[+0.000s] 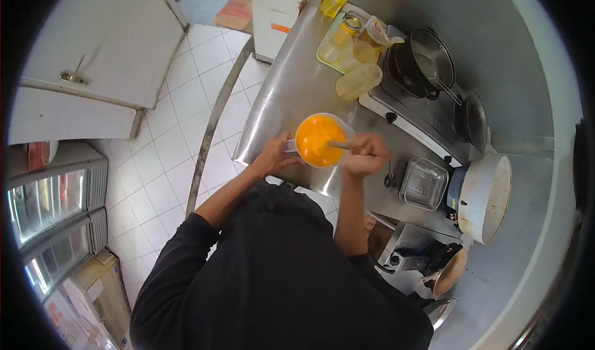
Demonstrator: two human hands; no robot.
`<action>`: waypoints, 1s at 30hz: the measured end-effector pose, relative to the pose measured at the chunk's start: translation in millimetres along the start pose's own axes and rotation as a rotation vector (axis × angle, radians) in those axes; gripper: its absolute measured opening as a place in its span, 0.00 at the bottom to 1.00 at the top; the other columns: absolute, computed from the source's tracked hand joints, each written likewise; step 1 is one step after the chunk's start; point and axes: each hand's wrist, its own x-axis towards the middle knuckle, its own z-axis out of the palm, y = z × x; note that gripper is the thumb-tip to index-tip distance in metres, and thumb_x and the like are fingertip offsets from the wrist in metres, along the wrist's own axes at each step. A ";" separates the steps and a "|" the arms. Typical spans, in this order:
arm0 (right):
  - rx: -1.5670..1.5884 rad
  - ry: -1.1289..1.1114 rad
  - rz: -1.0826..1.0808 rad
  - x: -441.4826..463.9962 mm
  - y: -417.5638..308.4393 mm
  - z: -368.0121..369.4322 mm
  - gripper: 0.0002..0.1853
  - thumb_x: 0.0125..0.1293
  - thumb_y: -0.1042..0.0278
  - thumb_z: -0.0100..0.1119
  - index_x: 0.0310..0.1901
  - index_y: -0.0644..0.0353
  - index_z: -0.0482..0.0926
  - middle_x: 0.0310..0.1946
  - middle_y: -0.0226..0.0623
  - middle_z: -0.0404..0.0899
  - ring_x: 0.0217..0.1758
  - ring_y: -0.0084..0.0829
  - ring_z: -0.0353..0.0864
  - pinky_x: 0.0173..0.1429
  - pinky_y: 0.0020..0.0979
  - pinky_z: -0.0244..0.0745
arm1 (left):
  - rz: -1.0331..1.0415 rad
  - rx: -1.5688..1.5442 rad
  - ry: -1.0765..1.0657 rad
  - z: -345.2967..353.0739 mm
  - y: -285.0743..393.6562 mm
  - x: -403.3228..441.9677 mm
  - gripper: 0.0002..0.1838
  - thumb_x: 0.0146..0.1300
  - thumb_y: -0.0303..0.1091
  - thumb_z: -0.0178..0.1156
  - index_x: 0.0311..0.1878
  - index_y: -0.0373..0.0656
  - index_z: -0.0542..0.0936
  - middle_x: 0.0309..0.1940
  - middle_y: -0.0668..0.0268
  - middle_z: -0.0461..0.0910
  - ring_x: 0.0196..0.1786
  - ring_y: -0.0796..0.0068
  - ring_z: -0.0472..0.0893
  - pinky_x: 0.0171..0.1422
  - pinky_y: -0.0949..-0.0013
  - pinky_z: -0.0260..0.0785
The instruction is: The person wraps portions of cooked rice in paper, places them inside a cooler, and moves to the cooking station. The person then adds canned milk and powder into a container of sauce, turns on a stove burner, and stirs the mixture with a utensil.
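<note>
A white jug (290, 145) sits at the near edge of the steel counter, with bright orange-yellow liquid that looks like beaten egg (315, 134) inside. My left hand (275, 157) is closed around the jug's handle on its left side. In a closed fist, slightly smeared by motion, my right hand (367, 154) grips a thin grey utensil (338, 144). The utensil's far end is sunk in the liquid, so its kind is hidden. Just beyond the jug, a translucent yellow container (359, 82) lies on its side.
Bottles and cups stand on a green-edged tray (323, 51) at the back. A gas stove (396, 116) carries a dark pot (406, 71). To the right are a glass dish (425, 184), scissors (390, 178) and a big white pot (483, 198). The steel counter (282, 96) ends at the left.
</note>
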 end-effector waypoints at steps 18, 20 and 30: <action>-0.055 -0.058 -0.024 -8.0 6.7 -10.5 0.22 0.70 0.53 0.37 0.17 0.51 0.56 0.12 0.30 0.60 0.15 0.24 0.57 0.22 0.26 0.52 | -0.014 0.016 -0.034 -4.2 8.0 0.3 0.36 0.45 0.52 0.81 0.46 0.37 0.72 0.36 0.45 0.82 0.42 0.42 0.83 0.43 0.52 0.75; -0.007 -0.097 0.171 3.0 -31.5 4.8 0.22 0.70 0.54 0.37 0.17 0.51 0.56 0.12 0.30 0.60 0.15 0.24 0.58 0.22 0.26 0.53 | -0.009 0.038 -0.046 -4.8 8.1 -3.3 0.36 0.46 0.52 0.81 0.46 0.37 0.72 0.37 0.45 0.82 0.42 0.42 0.83 0.43 0.52 0.74; 0.173 -0.108 0.229 24.5 -66.6 1.1 0.21 0.68 0.57 0.39 0.16 0.50 0.55 0.11 0.30 0.58 0.13 0.23 0.57 0.21 0.28 0.54 | -0.008 0.009 -0.051 0.6 -2.7 -1.4 0.36 0.46 0.54 0.80 0.45 0.37 0.71 0.36 0.45 0.81 0.41 0.40 0.82 0.42 0.51 0.74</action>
